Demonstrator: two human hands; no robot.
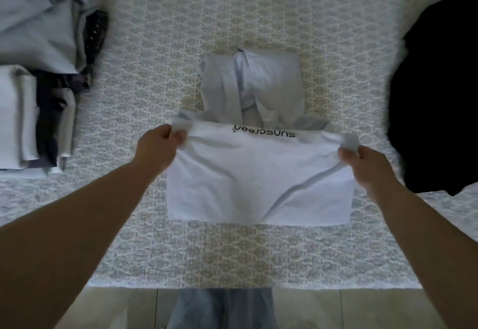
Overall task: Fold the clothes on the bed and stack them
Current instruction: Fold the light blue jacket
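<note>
A white hooded jacket (258,178) with black lettering lies in the middle of the patterned bed (232,251), its lower part doubled over toward the hood (258,88). My left hand (159,145) pinches the folded edge's left corner. At the right corner, my right hand (362,163) grips the same edge. Both corners are lifted slightly off the jacket. A stack of folded clothes (33,121), white and dark, sits at the left edge of the bed.
A crumpled pale blue garment (38,18) lies at the top left beside the stack. A black garment (437,95) spreads over the bed's right side. The bed's near edge and the floor (362,308) run along the bottom, with my jeans showing there.
</note>
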